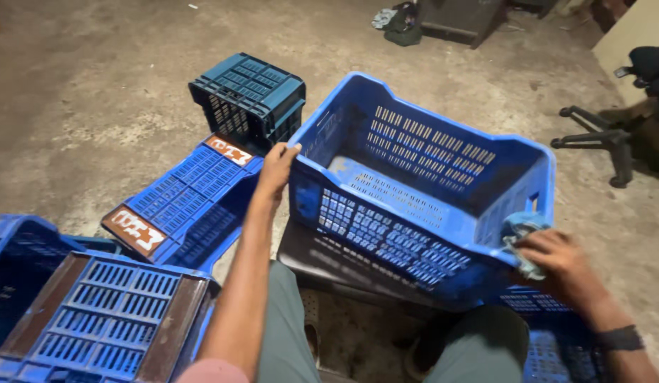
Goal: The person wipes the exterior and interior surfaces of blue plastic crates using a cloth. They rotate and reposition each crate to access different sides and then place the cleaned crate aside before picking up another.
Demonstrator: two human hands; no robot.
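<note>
A large blue plastic crate (pixel 422 152) with slotted walls sits open side up in front of me, resting on a dark surface between my knees. My left hand (pixel 276 170) grips the crate's left rim corner. My right hand (pixel 556 262) presses a crumpled blue cloth (pixel 519 230) against the crate's near right rim. A dark band circles my right wrist.
Overturned blue crates lie at my left: one with white-marked orange patches (pixel 184 202), a darker teal one (pixel 248 96) behind it, another (pixel 102 315) at the lower left. An office chair base (pixel 602 138) stands at the right, and dark clutter (pixel 443 18) at the far top on the concrete floor.
</note>
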